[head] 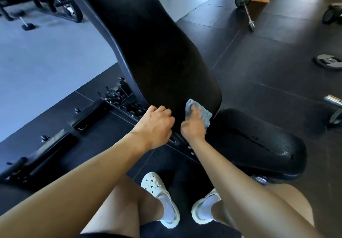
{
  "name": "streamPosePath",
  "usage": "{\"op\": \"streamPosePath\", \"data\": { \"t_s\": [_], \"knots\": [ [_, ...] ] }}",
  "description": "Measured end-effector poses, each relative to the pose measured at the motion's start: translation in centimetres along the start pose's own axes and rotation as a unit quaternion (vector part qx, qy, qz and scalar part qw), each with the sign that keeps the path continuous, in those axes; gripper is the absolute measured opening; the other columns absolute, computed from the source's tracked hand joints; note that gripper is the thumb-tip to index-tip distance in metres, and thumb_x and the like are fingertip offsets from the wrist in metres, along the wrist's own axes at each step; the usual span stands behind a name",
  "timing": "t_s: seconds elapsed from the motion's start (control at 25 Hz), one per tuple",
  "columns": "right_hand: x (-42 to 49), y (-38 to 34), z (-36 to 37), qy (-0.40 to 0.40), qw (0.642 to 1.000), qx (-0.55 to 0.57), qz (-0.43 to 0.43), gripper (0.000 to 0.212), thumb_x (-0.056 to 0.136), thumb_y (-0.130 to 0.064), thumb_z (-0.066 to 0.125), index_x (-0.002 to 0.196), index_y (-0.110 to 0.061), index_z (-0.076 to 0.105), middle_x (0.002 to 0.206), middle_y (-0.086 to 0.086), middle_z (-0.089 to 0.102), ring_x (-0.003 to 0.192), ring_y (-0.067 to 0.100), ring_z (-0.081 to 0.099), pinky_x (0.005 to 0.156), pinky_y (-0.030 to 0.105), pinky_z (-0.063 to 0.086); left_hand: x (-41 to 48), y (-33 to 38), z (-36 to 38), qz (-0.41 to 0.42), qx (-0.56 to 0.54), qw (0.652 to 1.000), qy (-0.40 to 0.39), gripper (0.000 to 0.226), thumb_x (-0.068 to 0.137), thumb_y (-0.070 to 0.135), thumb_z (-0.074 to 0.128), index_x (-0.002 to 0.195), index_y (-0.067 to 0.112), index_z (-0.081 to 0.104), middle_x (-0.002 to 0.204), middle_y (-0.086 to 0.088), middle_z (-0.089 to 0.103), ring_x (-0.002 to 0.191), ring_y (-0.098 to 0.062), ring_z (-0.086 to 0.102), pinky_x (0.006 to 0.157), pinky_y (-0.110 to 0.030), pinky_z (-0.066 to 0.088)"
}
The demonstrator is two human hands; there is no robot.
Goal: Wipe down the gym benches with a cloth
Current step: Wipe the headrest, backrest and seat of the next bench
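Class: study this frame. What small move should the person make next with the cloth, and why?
Probably sweep the cloth upward along the back pad: the right hand presses it flat at the pad's lowest end, beside the seat pad, and the long padded surface above may remain unwiped.

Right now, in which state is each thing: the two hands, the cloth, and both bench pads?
back pad: raised, tilted
seat pad: cover cracked
cloth: crumpled, against the back pad's lower end
right hand: presses the cloth
left hand: grips the back pad's edge

White perforated clogs [153, 184] over white socks [166, 206] (dark shorts [107, 236] above)
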State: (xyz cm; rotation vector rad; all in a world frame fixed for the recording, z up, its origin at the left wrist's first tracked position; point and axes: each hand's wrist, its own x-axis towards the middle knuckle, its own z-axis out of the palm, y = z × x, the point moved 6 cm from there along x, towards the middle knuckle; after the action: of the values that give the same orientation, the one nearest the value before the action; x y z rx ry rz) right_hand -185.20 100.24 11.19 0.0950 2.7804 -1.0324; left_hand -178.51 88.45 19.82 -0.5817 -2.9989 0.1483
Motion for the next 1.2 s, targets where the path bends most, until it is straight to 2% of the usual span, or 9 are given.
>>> {"op": "streamPosePath", "data": {
  "t_s": [0.16,0.32,0.44,0.52,0.64,0.8,0.88,1.04,1.2],
  "knots": [
    [-6.3,-1.5,1.6,0.053,0.986,-0.018,-0.155,0.055,0.102,-0.021,0.047,0.156,-0.019,0.034,0.162,0.008,0.034,0.135,0.035,0.044,0.111,0.043,0.040,-1.5,-0.7,0.0,-0.044,-0.017,0.999,0.021,0.028,0.095,0.033,0.041,0.101,0.025,0.067,0.105,0.005,0.055,0.102,-0.018,0.048,0.090,-0.037,0.043],
    [-7.0,-2.7,1.2,0.101,0.947,-0.072,-0.296,0.047,0.101,-0.021,0.053,0.148,-0.018,0.048,0.154,0.001,0.042,0.124,0.027,0.047,0.102,0.036,0.046,-3.7,-1.8,0.9,-0.112,-0.061,0.991,0.034,0.026,0.092,0.031,0.043,0.097,0.025,0.068,0.098,0.004,0.054,0.097,-0.019,0.048,0.088,-0.037,0.042],
    [-8.5,-6.5,1.7,0.134,0.877,-0.139,-0.440,0.044,0.097,-0.012,0.058,0.142,-0.014,0.055,0.149,-0.001,0.046,0.118,0.026,0.047,0.098,0.032,0.048,-5.9,-4.8,2.8,-0.281,-0.275,0.916,0.082,0.018,0.089,0.025,0.049,0.082,0.022,0.065,0.093,0.001,0.056,0.090,-0.021,0.054,0.082,-0.040,0.047],
    [-8.5,-8.8,3.3,0.149,0.816,-0.245,-0.501,0.042,0.092,-0.011,0.063,0.134,-0.013,0.062,0.141,-0.001,0.055,0.119,0.029,0.049,0.097,0.037,0.050,-7.6,-5.9,5.1,-0.354,-0.369,0.854,0.098,0.021,0.088,0.022,0.048,0.070,0.021,0.058,0.085,-0.001,0.055,0.080,-0.024,0.057,0.074,-0.039,0.050],
    [-7.7,-8.1,7.0,0.078,0.659,-0.512,-0.545,0.026,0.083,-0.012,0.070,0.109,-0.014,0.075,0.117,0.006,0.067,0.124,0.033,0.048,0.106,0.042,0.042,-10.4,-6.3,9.3,-0.378,-0.402,0.830,0.086,0.019,0.091,0.023,0.051,0.074,0.021,0.061,0.085,0.000,0.055,0.080,-0.023,0.058,0.073,-0.037,0.051],
    [-7.7,-2.0,9.9,-0.046,0.469,-0.762,-0.444,0.033,0.095,-0.020,0.056,0.125,-0.012,0.068,0.129,0.016,0.063,0.131,0.041,0.043,0.119,0.046,0.025,-11.4,-6.8,11.2,-0.389,-0.426,0.810,0.107,0.020,0.091,0.020,0.048,0.077,0.017,0.062,0.083,-0.004,0.059,0.080,-0.024,0.059,0.070,-0.034,0.052],
    [-7.8,1.4,10.7,-0.116,0.379,-0.835,-0.381,0.035,0.097,-0.021,0.055,0.130,-0.016,0.065,0.132,0.010,0.063,0.133,0.037,0.042,0.118,0.043,0.024,-11.2,-6.4,11.0,-0.374,-0.423,0.819,0.105,0.018,0.093,0.018,0.049,0.082,0.015,0.063,0.089,-0.003,0.058,0.085,-0.022,0.058,0.075,-0.035,0.052],
    [-6.0,0.4,10.9,-0.098,0.385,-0.832,-0.386,0.026,0.094,-0.024,0.062,0.119,-0.024,0.072,0.120,0.005,0.070,0.134,0.042,0.041,0.122,0.049,0.011,-10.5,-4.8,11.5,-0.327,-0.436,0.838,0.032,0.016,0.092,0.016,0.046,0.085,0.017,0.060,0.093,-0.002,0.061,0.086,-0.023,0.060,0.075,-0.035,0.052],
    [-5.5,-7.1,10.2,0.019,0.451,-0.765,-0.460,0.031,0.099,-0.028,0.050,0.116,-0.015,0.072,0.121,0.009,0.070,0.136,0.042,0.043,0.126,0.051,0.005,-9.6,-3.8,11.8,-0.301,-0.424,0.852,-0.062,0.014,0.093,0.017,0.047,0.086,0.018,0.059,0.094,-0.002,0.065,0.086,-0.025,0.062,0.073,-0.035,0.052]
  ]
}}
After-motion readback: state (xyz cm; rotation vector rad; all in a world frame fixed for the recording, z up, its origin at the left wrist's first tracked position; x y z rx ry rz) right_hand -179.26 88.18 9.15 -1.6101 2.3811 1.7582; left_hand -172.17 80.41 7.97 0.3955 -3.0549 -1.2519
